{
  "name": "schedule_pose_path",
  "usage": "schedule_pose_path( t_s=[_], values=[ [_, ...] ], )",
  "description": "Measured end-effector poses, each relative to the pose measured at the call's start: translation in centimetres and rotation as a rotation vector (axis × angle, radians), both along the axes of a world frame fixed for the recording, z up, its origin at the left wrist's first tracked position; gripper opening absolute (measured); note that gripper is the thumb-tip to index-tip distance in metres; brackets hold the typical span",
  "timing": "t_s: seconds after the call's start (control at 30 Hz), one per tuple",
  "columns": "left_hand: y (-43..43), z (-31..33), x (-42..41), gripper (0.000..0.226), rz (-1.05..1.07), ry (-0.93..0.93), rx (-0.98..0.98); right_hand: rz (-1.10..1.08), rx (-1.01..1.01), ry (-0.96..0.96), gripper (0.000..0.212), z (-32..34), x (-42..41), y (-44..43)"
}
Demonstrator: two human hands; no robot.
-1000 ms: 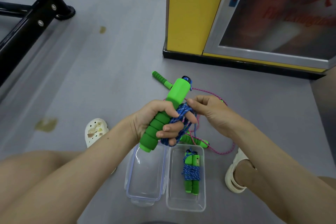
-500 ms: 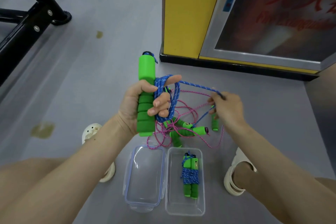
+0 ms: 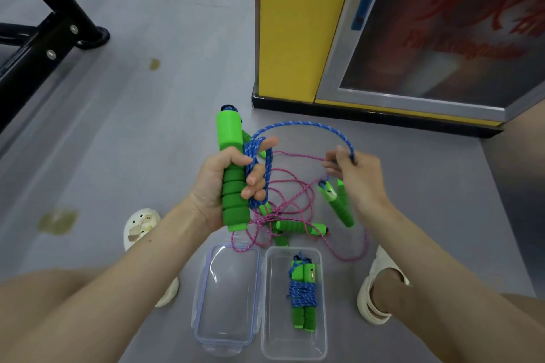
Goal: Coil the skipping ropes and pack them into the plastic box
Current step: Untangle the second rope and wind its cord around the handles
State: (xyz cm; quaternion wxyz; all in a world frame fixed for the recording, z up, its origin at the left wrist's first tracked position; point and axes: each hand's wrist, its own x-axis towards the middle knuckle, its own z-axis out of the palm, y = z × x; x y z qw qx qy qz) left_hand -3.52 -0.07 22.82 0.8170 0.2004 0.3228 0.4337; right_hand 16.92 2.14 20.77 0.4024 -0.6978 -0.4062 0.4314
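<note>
My left hand grips a green foam skipping-rope handle held upright, with several loops of blue rope wound round its fingers. My right hand pinches the blue rope's free length, which arcs over between the hands. The rope's second green handle dangles below my right hand. A pink rope with green handles lies tangled on the floor beneath. The clear plastic box sits on the floor in front of me and holds one coiled blue rope bundle.
The box's clear lid lies open to the left of the box. My feet in white clogs flank it. A yellow cabinet stands behind, and a black metal frame is at the far left on the grey floor.
My left hand turned the handle upright and rose. My right hand moved out to the right, drawing a length of blue rope into a wide arc, so the pink rope beneath shows.
</note>
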Motion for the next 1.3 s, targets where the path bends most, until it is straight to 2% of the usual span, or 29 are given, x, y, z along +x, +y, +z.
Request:
schedule_pose_path(
  t_s=[0.17,0.27,0.33,0.4,0.47,0.53,0.67,0.73,0.8,0.87,0.97,1.03,1.1,1.17,1.2,1.3],
  values=[
    [0.0,0.0,0.7,0.053,-0.009,0.037,-0.028,0.014,-0.012,0.016,0.021,0.4,0.6,0.1],
    [-0.2,-0.2,1.2,0.056,-0.046,0.057,-0.030,0.120,-0.085,-0.009,0.040,1.0,0.7,-0.1],
    [-0.4,-0.5,1.5,0.058,-0.094,0.070,-0.026,0.184,-0.201,-0.091,0.049,1.1,0.7,-0.2],
    [-0.6,-0.8,1.8,0.059,-0.148,0.072,-0.026,0.216,-0.233,-0.249,0.053,0.6,0.4,-0.3],
    [-0.7,-1.0,2.0,0.058,-0.187,0.071,-0.026,0.246,-0.124,-0.412,0.065,0.6,0.0,-0.7],
    [-0.8,-0.9,2.3,0.057,-0.224,0.066,-0.026,0.364,0.040,-0.345,0.070,0.9,-0.1,-0.9],
    [-1.1,-0.7,2.7,0.050,-0.335,-0.011,-0.031,0.656,0.036,0.037,0.064,1.1,-1.1,-1.1],
    [-1.1,-0.8,2.5,0.053,-0.405,-0.093,-0.025,0.682,0.020,0.123,0.057,0.9,-1.6,-1.3],
    [-1.0,-0.7,2.2,0.054,-0.425,-0.184,-0.018,0.687,-0.004,0.174,0.039,1.0,-1.7,-1.4],
    [-0.7,-0.5,2.0,0.057,-0.386,-0.293,-0.018,0.717,-0.046,0.186,0.024,0.9,-1.7,-1.5],
    [-0.3,0.2,1.6,0.074,-0.213,-0.358,0.012,0.827,-0.183,-0.020,0.018,-0.5,-1.5,-1.7],
    [0.0,0.9,1.4,0.080,-0.055,-0.285,0.024,0.947,-0.271,-0.134,0.014,-0.9,-1.4,-2.1],
    [0.2,1.7,1.5,0.054,0.073,-0.180,0.013,1.054,-0.308,-0.197,0.010,-0.8,-1.5,-2.4],
    [0.4,1.9,1.5,0.030,0.155,0.103,0.010,1.081,-0.294,-0.259,0.010,-0.4,-1.7,-2.4],
    [0.6,1.4,1.4,0.029,0.167,0.288,0.017,1.036,-0.268,-0.264,0.010,-0.2,-1.7,-2.3],
    [0.3,0.3,1.1,0.049,0.063,0.740,0.084,0.884,-0.174,-0.160,0.013,0.4,-1.8,-1.9]
  ],
)
